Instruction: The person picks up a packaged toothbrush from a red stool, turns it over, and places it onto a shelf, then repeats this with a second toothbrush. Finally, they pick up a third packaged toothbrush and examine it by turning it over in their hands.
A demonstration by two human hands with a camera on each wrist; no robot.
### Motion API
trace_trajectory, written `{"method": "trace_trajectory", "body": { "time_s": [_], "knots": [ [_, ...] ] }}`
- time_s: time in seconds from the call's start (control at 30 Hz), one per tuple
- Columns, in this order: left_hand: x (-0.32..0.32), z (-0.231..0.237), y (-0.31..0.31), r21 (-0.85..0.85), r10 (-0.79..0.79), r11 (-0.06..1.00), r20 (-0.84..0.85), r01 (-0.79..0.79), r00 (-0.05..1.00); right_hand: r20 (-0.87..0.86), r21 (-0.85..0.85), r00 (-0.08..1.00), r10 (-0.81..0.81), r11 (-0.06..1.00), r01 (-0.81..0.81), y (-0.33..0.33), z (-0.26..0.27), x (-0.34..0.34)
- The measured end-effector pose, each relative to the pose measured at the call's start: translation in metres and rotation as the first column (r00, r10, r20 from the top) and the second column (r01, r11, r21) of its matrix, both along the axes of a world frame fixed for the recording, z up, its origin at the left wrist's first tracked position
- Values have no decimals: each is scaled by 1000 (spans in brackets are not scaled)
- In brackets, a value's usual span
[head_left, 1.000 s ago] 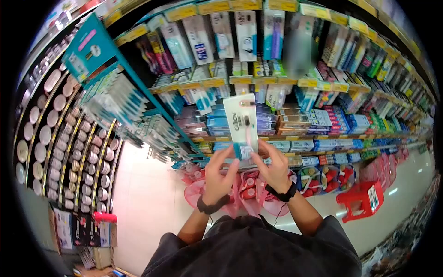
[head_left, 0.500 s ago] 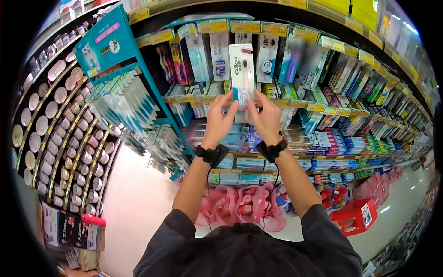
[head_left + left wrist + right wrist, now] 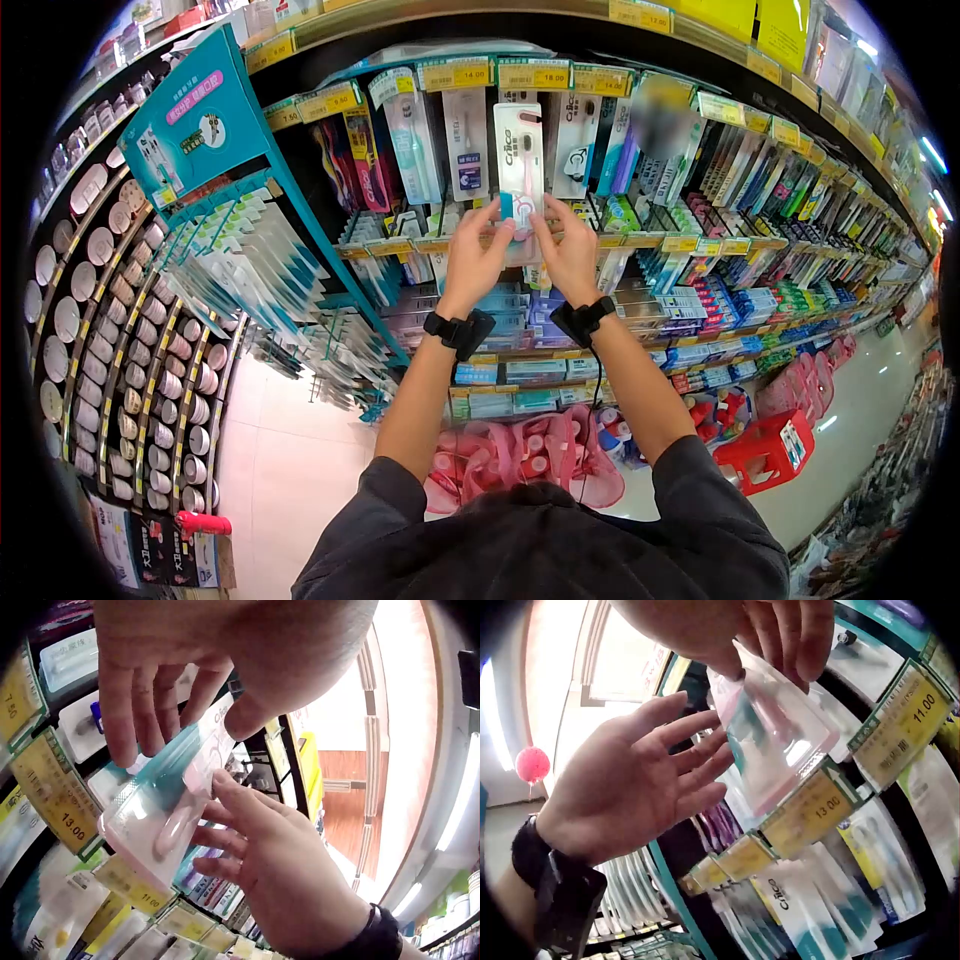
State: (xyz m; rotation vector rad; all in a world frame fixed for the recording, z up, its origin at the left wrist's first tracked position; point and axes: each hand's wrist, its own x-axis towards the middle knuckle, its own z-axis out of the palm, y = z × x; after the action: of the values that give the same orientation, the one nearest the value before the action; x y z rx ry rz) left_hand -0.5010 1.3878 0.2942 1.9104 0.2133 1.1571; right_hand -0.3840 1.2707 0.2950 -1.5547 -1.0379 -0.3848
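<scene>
A toothbrush package (image 3: 521, 160), white with a teal lower part and clear cover, stands upright before the shelf. My left hand (image 3: 474, 258) holds its lower left edge, thumb in front, fingers fairly straight. At the lower right edge, my right hand (image 3: 568, 250) pinches it between thumb and fingers. The left wrist view shows the package (image 3: 161, 825) tilted below my left hand (image 3: 232, 645), with my right hand (image 3: 289, 870) gripping its side. My right hand (image 3: 727, 626) is above the package (image 3: 780, 735) in the right wrist view, my left hand (image 3: 630, 776) beside it.
Hanging toothbrush packs (image 3: 409, 140) with yellow price tags (image 3: 455, 75) fill the shelf behind. A teal display rack (image 3: 195, 120) stands left, beside shelves of round containers (image 3: 90, 300). Pink bags (image 3: 520, 460) and a red stool (image 3: 765, 455) are low down.
Both hands and the package have risen from the lower shelves to the level of the hanging packs. The view has shifted slightly since half a second ago, with the grip much the same.
</scene>
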Motion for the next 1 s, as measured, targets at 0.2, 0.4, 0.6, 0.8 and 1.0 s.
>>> {"method": "trace_trajectory", "body": {
  "time_s": [0.2, 0.4, 0.6, 0.8, 1.0],
  "knots": [
    [9, 14, 8, 35, -3, 999, 77, 0, 997, 4, 55, 1000, -16, 998, 15, 19, 13, 13],
    [16, 19, 20, 50, 21, 998, 39, -23, 999, 36, 54, 998, -48, 997, 46, 28, 14, 18],
    [19, 10, 24, 51, 3, 999, 65, -6, 998, -31, 60, 999, -24, 998, 26, 29, 8, 18],
    [26, 9, 30, 20, -35, 999, 73, 33, 997, -8, 73, 999, -44, 996, 45, 28, 13, 16],
    [23, 7, 25, 22, -61, 998, 105, 59, 993, -9, 106, 998, -60, 992, 61, 23, 10, 11]
  ]
}}
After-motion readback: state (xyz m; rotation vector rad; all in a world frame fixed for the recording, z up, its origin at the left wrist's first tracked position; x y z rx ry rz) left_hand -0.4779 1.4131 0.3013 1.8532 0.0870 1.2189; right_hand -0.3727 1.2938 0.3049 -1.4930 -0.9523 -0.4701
